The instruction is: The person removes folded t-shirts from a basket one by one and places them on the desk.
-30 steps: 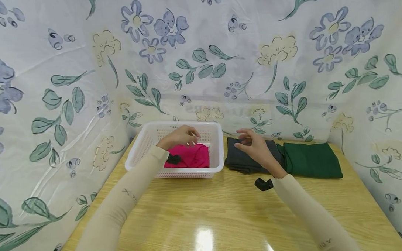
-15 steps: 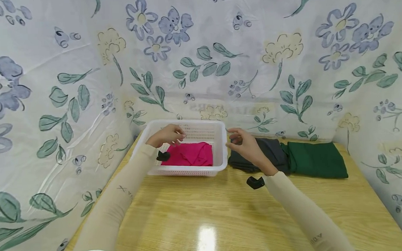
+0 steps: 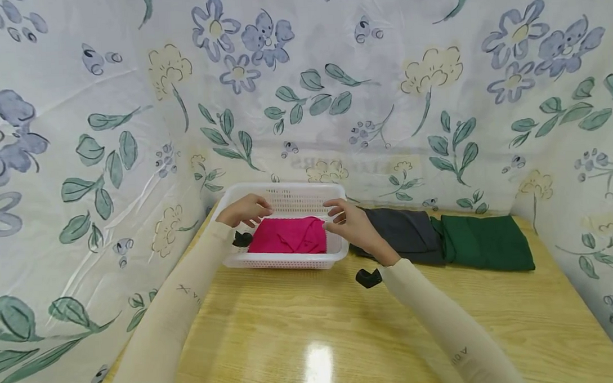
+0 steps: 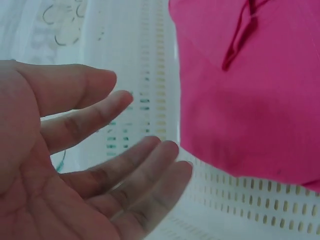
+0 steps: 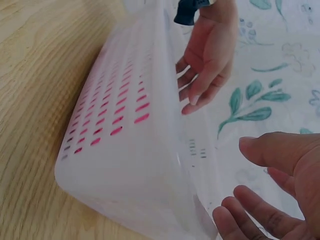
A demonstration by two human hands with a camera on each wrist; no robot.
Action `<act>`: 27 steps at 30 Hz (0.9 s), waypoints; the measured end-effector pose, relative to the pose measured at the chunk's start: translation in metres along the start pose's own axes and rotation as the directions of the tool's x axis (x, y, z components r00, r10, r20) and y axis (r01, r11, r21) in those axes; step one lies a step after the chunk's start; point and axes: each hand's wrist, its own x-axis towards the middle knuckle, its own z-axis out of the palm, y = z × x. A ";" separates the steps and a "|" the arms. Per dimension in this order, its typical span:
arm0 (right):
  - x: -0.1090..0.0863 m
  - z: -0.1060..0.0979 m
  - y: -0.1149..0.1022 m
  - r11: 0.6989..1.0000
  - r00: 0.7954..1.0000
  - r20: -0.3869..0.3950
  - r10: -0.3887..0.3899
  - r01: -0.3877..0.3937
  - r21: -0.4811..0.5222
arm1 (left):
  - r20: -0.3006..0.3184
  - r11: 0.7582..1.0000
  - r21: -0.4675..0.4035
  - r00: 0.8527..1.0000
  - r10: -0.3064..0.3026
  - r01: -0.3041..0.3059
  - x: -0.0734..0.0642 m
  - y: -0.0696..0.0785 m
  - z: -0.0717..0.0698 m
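Observation:
A folded pink garment (image 3: 288,236) lies in the white perforated plastic basket (image 3: 278,262). Over the basket's left side hovers my left hand (image 3: 245,209); in the left wrist view its fingers (image 4: 137,200) are loosely bent, apart from the pink cloth (image 4: 240,110), and hold nothing. My right hand (image 3: 355,226) is above the basket's right rim, fingers relaxed and spread from the thumb. In the right wrist view that hand (image 5: 280,190) is beside the basket wall (image 5: 125,170) with nothing in its grasp.
Right of the basket lies a folded dark grey garment (image 3: 406,233), partly behind my right hand. A folded dark green garment (image 3: 486,242) touches it at the right. All stand on a wooden table (image 3: 290,316), with a floral curtain (image 3: 304,124) behind.
My right hand has moved left, from over the grey garment to the basket's right rim. My left hand has shifted left, uncovering more of the pink garment. The garments stay put.

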 end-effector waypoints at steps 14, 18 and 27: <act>0.019 0.039 -0.008 0.992 0.995 0.098 -0.005 0.017 -0.124 | 0.101 0.988 0.012 0.983 -0.155 0.155 0.002 -0.020 -0.005; 0.023 0.047 -0.011 0.989 0.991 0.129 0.023 -0.004 -0.149 | 0.133 0.982 0.033 0.973 -0.190 0.187 0.004 -0.022 -0.004; 0.027 0.057 -0.017 0.958 0.971 0.160 0.180 -0.136 -0.253 | 0.179 0.976 0.099 0.962 -0.207 0.192 0.007 -0.027 -0.001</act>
